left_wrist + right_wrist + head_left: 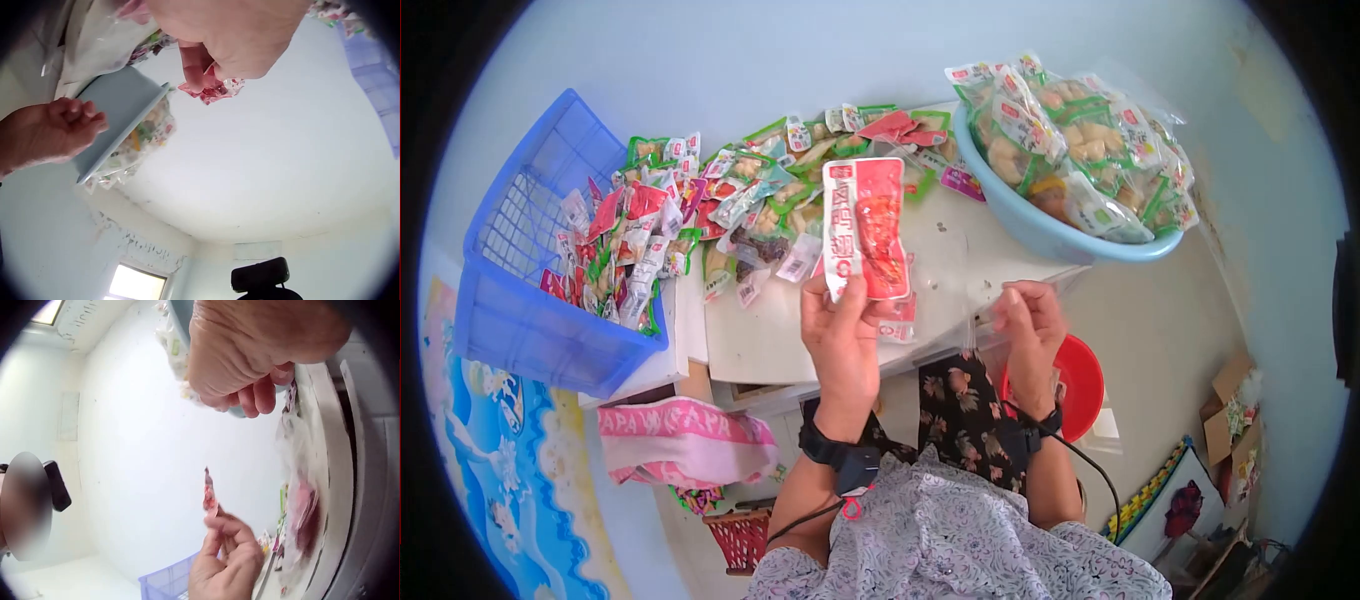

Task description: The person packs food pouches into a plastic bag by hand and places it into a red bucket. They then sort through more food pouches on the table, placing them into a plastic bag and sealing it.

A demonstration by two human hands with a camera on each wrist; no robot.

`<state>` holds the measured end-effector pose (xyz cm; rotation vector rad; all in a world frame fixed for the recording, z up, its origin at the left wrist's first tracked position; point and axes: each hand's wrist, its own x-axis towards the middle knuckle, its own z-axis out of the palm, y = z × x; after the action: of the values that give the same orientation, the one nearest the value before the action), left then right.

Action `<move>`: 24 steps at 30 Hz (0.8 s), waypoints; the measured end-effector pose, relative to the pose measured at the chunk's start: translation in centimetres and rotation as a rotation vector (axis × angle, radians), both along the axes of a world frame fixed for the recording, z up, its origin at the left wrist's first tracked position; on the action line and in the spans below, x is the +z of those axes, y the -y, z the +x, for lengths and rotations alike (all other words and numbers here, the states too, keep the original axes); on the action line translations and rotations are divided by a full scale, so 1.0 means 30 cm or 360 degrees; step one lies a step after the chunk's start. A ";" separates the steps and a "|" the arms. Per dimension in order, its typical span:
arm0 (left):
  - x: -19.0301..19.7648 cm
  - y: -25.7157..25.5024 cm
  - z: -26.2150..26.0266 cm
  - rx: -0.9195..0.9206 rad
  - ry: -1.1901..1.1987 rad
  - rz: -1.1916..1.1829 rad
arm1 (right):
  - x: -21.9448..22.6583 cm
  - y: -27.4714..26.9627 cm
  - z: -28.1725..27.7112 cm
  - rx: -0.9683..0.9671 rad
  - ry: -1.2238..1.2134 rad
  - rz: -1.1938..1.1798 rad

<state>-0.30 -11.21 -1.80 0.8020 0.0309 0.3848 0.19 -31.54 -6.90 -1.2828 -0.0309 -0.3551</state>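
Observation:
My left hand grips the bottom end of a red and white snack packet, thumb on its printed front. The packet stands upright above the table, its food picture facing me. From the side, in the right wrist view, the held packet looks thin. My right hand hovers by the table's front edge with its fingers loosely bent. Nothing shows in that right hand in the left wrist view. Under the packet lies a clear plastic bag with a red and white packet inside.
Many snack packets are strewn along the back of the white table. A blue basket with more packets stands left. At the back right a light blue basin is heaped with bagged food. Below my right hand sits a red bucket.

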 end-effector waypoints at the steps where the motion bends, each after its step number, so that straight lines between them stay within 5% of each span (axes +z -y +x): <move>1: -0.018 0.016 -0.024 -0.0050 0.0030 0.0000 | 0.018 -0.033 -0.029 0.0056 0.0052 -0.0016; 5: -0.020 0.095 -0.106 -0.0245 0.0032 -0.0091 | 0.087 -0.102 -0.086 0.0267 0.0369 -0.0334; 8: -0.071 0.151 -0.153 -0.0356 0.0009 -0.0198 | 0.089 -0.170 -0.142 0.0512 0.0092 0.0416; 12: -0.099 0.186 -0.201 -0.0451 -0.0061 0.0001 | 0.070 -0.146 -0.152 0.0229 0.0011 0.0450; 16: -0.152 0.182 -0.237 -0.0571 -0.0171 0.0613 | 0.010 -0.045 -0.144 -0.0037 0.0038 0.0493; 21: -0.153 0.112 -0.193 0.0233 0.0049 0.1620 | 0.032 0.081 -0.143 -0.0318 0.0079 0.0403; 24: -0.109 0.087 -0.138 0.0490 0.0130 0.2003 | 0.000 0.122 -0.151 -0.0368 -0.0039 -0.0041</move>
<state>-4.46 -13.81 -5.05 2.0347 -0.1861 0.7397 -4.33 -35.18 -6.89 -1.3196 0.1354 -0.5386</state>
